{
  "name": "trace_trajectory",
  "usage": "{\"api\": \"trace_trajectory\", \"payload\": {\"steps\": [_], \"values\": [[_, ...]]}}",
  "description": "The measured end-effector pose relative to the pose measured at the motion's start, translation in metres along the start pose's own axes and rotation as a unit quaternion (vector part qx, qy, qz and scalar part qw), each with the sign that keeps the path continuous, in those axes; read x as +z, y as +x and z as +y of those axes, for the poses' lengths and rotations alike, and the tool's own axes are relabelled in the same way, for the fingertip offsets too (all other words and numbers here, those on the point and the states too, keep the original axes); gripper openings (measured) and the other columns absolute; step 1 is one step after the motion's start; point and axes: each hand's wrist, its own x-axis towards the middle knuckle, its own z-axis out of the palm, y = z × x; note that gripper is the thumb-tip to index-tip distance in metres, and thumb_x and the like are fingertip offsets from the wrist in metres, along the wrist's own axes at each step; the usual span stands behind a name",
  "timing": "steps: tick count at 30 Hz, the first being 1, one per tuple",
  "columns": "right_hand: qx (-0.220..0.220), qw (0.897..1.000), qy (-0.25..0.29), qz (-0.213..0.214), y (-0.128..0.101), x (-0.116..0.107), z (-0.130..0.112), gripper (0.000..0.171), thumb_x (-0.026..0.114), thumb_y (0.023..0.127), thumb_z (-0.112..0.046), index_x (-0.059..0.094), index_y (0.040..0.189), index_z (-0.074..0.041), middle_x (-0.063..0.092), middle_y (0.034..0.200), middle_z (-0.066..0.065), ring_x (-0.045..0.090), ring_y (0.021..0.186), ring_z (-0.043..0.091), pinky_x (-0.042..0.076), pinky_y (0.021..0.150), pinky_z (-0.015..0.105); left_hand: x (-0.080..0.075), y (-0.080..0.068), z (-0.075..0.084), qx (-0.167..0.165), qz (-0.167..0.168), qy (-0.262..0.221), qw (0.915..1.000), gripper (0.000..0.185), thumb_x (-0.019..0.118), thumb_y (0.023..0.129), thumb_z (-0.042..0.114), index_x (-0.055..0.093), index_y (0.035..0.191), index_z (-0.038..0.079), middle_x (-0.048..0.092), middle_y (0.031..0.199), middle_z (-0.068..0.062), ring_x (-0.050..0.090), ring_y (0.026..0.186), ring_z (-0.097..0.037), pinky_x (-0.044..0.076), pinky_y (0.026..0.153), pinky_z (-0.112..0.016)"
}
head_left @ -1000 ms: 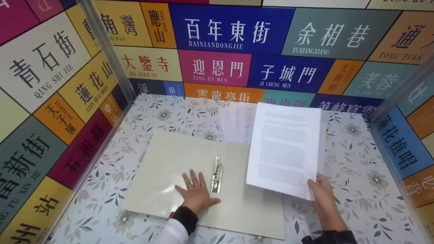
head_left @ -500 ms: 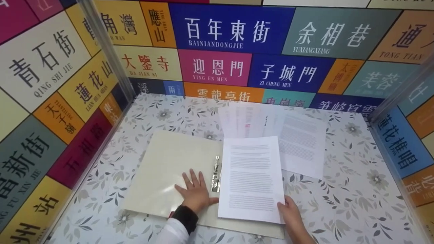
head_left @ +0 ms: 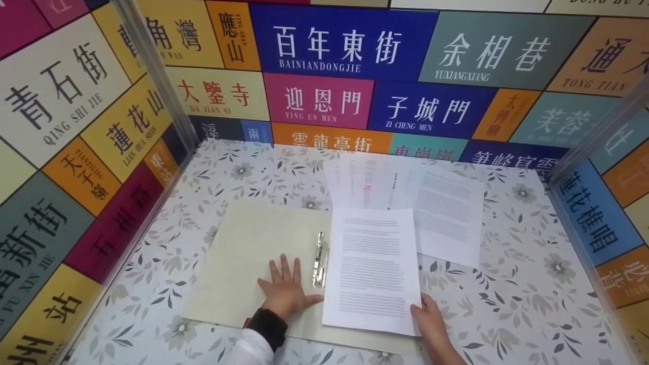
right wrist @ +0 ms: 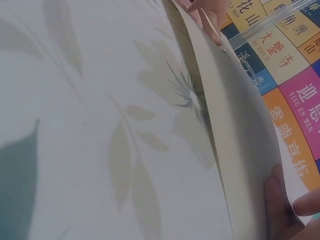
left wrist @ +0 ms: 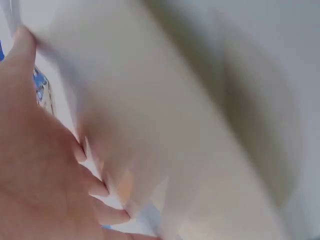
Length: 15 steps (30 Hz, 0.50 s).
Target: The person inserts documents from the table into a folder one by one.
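Note:
A cream file folder [head_left: 248,243] lies spread out on the table, with a metal lever clip [head_left: 319,261] along its middle. My left hand [head_left: 286,294] rests on the folder's left half, fingers spread, the thumb reaching towards the papers; it also shows in the left wrist view [left wrist: 45,150]. A stack of printed paper [head_left: 372,274] is over the folder's right half, its left edge just right of the clip. My right hand [head_left: 431,319] pinches the stack's lower right edge, thumb on top. In the right wrist view, fingers [right wrist: 280,205] show under the sheet.
Several more printed sheets [head_left: 448,218] lie fanned out behind the folder, partly covered by the stack. A flower-patterned cover [head_left: 507,294] spreads over the table. Upright panels with coloured street-name signs [head_left: 345,43] enclose the back and both sides.
The paper stack has come left and nearer in my right hand, over the folder's right half, uncovering sheets behind. It barely shifts in the last half second. My left hand stays on the folder.

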Motion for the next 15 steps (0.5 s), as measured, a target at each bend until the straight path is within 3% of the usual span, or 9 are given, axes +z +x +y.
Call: {"api": "trace_trajectory", "payload": {"steps": [5, 10, 15], "values": [[0.004, 1.0, 0.003, 0.003, -0.002, 0.002, -0.002, 0.055, 0.032, 0.096, -0.006, 0.02, 0.148, 0.009, 0.023, 0.153, 0.03, 0.017, 0.144, 0.044, 0.015, 0.118, 0.053, -0.005, -0.001, -0.007, 0.014, -0.001, -0.02, 0.9997, 0.113, 0.059, 0.072, 0.077, 0.018, 0.156, 0.013, 0.004, 0.162, -0.021, 0.007, 0.146, -0.048, 0.019, 0.106, -0.075], [0.013, 1.0, 0.001, 0.003, -0.002, 0.002, -0.002, 0.057, 0.033, 0.096, -0.008, 0.019, 0.149, 0.007, 0.023, 0.154, 0.028, 0.017, 0.144, 0.043, 0.015, 0.118, 0.054, -0.003, 0.005, -0.016, 0.024, 0.029, -0.042, 0.9984, 0.118, 0.068, 0.068, 0.072, 0.02, 0.154, 0.007, 0.013, 0.161, -0.02, 0.014, 0.146, -0.046, 0.02, 0.11, -0.07], [0.016, 1.0, 0.014, 0.004, -0.002, 0.001, -0.002, 0.058, 0.032, 0.095, -0.007, 0.018, 0.149, 0.007, 0.023, 0.154, 0.028, 0.019, 0.144, 0.042, 0.018, 0.118, 0.052, -0.001, 0.007, -0.02, 0.028, 0.036, -0.063, 0.997, 0.123, 0.07, 0.066, 0.071, 0.016, 0.154, 0.004, 0.006, 0.162, -0.021, 0.0, 0.146, -0.049, 0.002, 0.11, -0.074]]}}
